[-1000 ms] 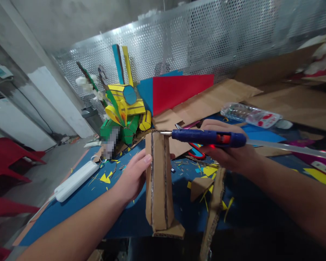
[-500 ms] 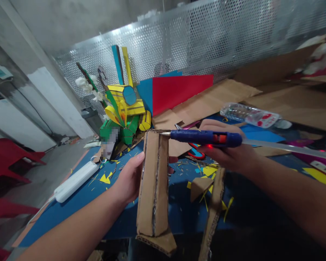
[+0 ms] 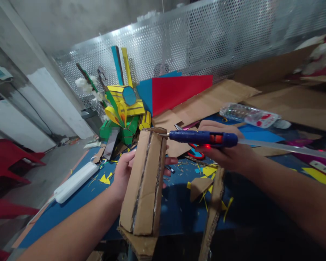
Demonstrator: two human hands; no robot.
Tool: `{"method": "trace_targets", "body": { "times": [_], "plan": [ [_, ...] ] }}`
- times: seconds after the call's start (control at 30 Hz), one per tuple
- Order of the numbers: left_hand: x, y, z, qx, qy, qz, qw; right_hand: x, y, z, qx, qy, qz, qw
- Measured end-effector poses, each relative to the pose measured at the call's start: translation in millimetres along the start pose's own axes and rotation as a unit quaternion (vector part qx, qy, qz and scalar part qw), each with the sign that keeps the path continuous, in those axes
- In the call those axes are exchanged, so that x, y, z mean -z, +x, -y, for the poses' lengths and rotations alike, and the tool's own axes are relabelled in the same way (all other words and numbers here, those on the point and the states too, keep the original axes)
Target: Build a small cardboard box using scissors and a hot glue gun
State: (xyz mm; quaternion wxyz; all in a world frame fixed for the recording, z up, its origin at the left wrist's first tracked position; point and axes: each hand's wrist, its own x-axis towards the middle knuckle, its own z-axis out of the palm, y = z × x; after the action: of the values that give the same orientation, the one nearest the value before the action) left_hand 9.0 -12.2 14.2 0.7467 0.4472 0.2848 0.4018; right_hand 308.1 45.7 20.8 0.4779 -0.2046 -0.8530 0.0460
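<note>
Fingers (image 3: 171, 160) of the left hand (image 3: 123, 168), seen in the head view, curl around a faceted cardboard column (image 3: 142, 185), the thumb side on its left and fingertips showing past its right edge. The column is held over the near part of a blue table (image 3: 179, 206), tilted with its upper end leaning right; dark seams run down its sides and a flared cardboard piece (image 3: 141, 246) sits at its lower end. The right hand (image 3: 226, 156) is closed around a blue glue gun (image 3: 195, 137), whose metal nozzle (image 3: 166, 135) is at the column's upper right corner; whether it touches is hard to tell. A translucent glue stick (image 3: 274, 145) extends from the gun's rear. Beneath the right forearm lie a long cardboard strip (image 3: 213, 210) and yellow scraps (image 3: 209, 170). Red-handled scissors (image 3: 197, 156) lie just beyond the gun, a white power strip (image 3: 76, 183) to the left, and a yellow-and-green model (image 3: 125, 105) behind.
</note>
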Motion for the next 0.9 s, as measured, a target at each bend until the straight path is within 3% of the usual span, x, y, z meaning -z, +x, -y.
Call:
{"method": "trace_targets", "body": {
  "times": [0.13, 0.4, 0.7, 0.9],
  "plan": [
    [6.5, 3, -1, 0.016, -0.027, 0.037, 0.999, 0, 0, 0, 0.011, -0.005, 0.005, 1.000],
    [10.7, 4, -2, 0.018, -0.035, 0.052, 0.998, -6, -6, -13, 0.049, -0.004, -0.016, 0.999],
    [-4.5, -1, 3, -0.012, -0.006, -0.014, 1.000, -6, -6, -6, 0.025, 0.006, -0.025, 0.999],
    [-3.6, 0, 9, -0.034, 0.024, -0.013, 0.999, -4, -4, 0, 0.021, 0.008, -0.025, 0.999]
  ]
}}
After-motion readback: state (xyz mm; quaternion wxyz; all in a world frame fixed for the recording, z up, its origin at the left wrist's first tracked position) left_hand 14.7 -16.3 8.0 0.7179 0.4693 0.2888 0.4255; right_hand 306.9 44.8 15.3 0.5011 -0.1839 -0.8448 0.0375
